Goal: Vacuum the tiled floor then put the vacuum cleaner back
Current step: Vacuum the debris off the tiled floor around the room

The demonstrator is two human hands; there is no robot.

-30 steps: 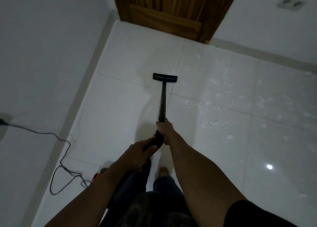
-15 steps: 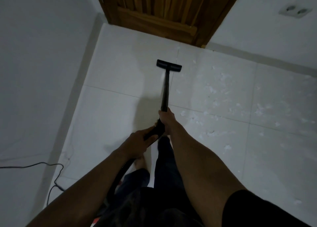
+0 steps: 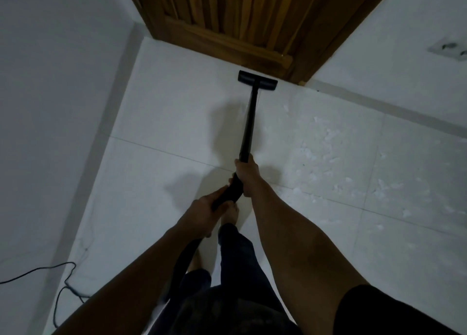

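Note:
The black vacuum wand (image 3: 249, 125) runs from my hands forward to its flat floor head (image 3: 257, 80), which rests on the white tiled floor (image 3: 161, 122) just in front of the wooden door. My right hand (image 3: 246, 175) grips the wand at its lower end. My left hand (image 3: 206, 208) grips the black handle just behind it, where the hose (image 3: 183, 261) drops down past my legs. White scraps of debris (image 3: 328, 142) lie scattered over the tiles to the right of the wand. The vacuum's body is out of sight.
A wooden door (image 3: 242, 18) closes the far end. A white wall (image 3: 50, 107) runs along the left, and another wall with a double socket (image 3: 449, 49) is at the right. A black power cord (image 3: 60, 281) trails across the floor at lower left. My bare feet (image 3: 228, 213) stand below the handle.
The floor head has slid forward from mid-tile to the foot of the door. I have stepped forward with it, and both hands keep the same hold.

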